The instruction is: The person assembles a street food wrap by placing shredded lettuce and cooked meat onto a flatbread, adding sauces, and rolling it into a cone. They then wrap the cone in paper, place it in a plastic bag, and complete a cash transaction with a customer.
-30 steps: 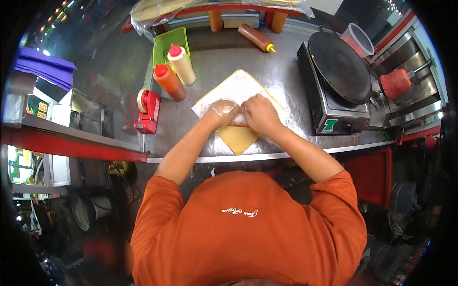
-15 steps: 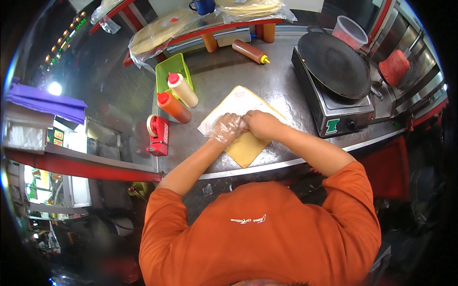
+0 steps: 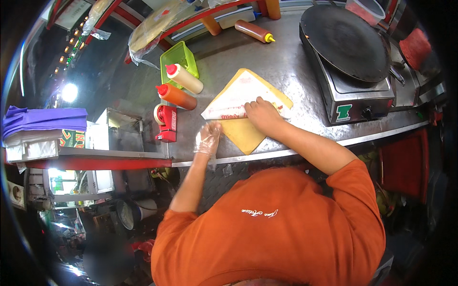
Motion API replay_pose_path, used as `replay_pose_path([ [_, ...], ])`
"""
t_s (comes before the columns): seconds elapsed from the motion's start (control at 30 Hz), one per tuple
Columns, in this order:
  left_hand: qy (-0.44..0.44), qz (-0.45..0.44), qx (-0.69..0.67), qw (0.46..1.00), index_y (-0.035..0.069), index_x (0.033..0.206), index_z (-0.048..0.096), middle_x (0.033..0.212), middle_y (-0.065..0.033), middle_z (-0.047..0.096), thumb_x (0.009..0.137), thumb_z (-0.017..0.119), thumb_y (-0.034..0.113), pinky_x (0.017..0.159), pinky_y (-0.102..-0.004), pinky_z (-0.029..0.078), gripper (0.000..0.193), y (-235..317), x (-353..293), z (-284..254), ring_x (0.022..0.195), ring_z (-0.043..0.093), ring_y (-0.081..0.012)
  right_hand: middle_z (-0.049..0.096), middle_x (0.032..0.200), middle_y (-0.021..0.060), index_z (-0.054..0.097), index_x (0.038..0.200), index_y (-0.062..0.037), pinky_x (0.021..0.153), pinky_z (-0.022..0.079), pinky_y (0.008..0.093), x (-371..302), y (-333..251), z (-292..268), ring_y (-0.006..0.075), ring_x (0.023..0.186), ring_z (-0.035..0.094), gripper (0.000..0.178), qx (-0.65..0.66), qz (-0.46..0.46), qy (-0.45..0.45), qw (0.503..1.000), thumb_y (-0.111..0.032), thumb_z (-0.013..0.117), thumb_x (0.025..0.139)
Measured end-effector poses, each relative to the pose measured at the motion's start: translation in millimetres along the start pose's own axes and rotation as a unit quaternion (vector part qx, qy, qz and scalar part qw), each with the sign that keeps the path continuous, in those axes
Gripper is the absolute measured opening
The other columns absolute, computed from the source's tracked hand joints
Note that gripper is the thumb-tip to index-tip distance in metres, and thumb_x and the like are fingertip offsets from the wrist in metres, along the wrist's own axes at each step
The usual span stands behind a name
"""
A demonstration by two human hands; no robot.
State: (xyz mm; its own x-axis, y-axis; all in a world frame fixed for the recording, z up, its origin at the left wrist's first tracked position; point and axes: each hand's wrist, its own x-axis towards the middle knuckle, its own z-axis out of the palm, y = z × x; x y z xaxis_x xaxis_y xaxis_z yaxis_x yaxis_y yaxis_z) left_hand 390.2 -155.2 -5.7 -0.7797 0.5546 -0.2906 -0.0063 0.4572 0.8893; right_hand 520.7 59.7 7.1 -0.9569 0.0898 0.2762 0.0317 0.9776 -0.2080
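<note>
A sheet of wrapping paper (image 3: 234, 95), white inside with red print and brown outside, lies diagonally on the metal counter. Its middle is folded into a flat roll, and a brown corner points toward me. My bare right hand (image 3: 264, 117) presses on the right part of the roll, fingers curled over it; whatever lies inside is hidden. Left of the paper's near corner is my left hand (image 3: 208, 138), in a clear plastic glove. Its fingers point forward, apart from the roll, with nothing visible in them.
Left of the paper stand a cream sauce bottle (image 3: 184, 78), an orange one (image 3: 176, 97), a green basket (image 3: 191, 58) and a red tape dispenser (image 3: 167, 125). A brown sauce bottle (image 3: 253, 31) lies behind. At right, a black griddle pan (image 3: 346, 43) sits on a stove (image 3: 360, 97).
My left hand has let go of the paper and drawn back to the left. My right hand stays on the roll, now farther right along it. The view has shifted somewhat.
</note>
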Motion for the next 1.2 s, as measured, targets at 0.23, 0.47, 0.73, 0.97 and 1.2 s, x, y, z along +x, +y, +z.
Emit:
replay_pose_path([
  [0.23,0.159,0.003,-0.291,0.943,-0.001,0.129,0.055,0.125,-0.0196,0.060,0.103,0.054,0.014,0.098,-0.0431,0.050,0.031,-45.2,-70.1,50.4,0.115,0.061,-0.0297,0.064,0.092,0.0111,0.064,0.099,0.0009,0.084,0.047,0.0407,-58.6,-37.0,-23.4,0.0279,0.096,0.059,0.022,0.014,-0.027,-0.063,0.998,-0.010,0.058,0.081],
  [0.47,0.042,0.404,0.359,0.840,0.007,0.128,0.062,0.121,-0.0146,0.065,0.083,0.076,0.024,0.096,-0.0438,0.048,0.050,-24.3,-49.9,17.4,0.110,0.061,-0.0356,0.059,0.115,0.0130,0.060,0.121,0.0010,0.099,0.038,0.0436,-56.9,-38.0,-33.7,0.0289,0.112,0.052,0.037,-0.008,-0.010,-0.097,0.995,-0.010,0.056,0.086],
  [0.73,-0.222,0.412,0.396,0.790,0.007,0.118,0.064,0.109,-0.0136,0.067,0.098,0.053,0.038,0.090,-0.0436,0.050,0.038,3.4,37.3,-5.4,0.102,0.062,-0.0325,0.066,0.108,0.0158,0.058,0.126,-0.0016,0.101,0.036,0.0472,-14.1,-12.2,-34.7,0.0306,0.109,0.058,0.041,0.006,0.087,-0.048,0.995,-0.026,0.060,0.094],
  [0.97,-0.091,0.383,0.385,0.835,0.010,0.116,0.065,0.112,-0.0110,0.065,0.095,0.060,0.033,0.097,-0.0407,0.046,0.032,20.9,62.0,3.5,0.111,0.060,-0.0302,0.068,0.108,0.0132,0.070,0.106,-0.0045,0.099,0.038,0.0491,53.5,14.0,-15.1,0.0368,0.109,0.060,0.025,0.173,0.257,-0.191,0.931,-0.022,0.060,0.092],
  [1.2,-0.183,0.360,0.421,0.812,0.013,0.130,0.061,0.117,-0.0140,0.067,0.096,0.056,0.030,0.099,-0.0425,0.046,0.039,19.9,52.2,13.5,0.108,0.063,-0.0316,0.063,0.101,0.0056,0.071,0.102,-0.0102,0.112,0.025,0.0557,-16.9,-10.0,-25.9,0.0244,0.114,0.055,0.026,0.011,-0.047,0.042,0.998,-0.020,0.074,0.079],
])
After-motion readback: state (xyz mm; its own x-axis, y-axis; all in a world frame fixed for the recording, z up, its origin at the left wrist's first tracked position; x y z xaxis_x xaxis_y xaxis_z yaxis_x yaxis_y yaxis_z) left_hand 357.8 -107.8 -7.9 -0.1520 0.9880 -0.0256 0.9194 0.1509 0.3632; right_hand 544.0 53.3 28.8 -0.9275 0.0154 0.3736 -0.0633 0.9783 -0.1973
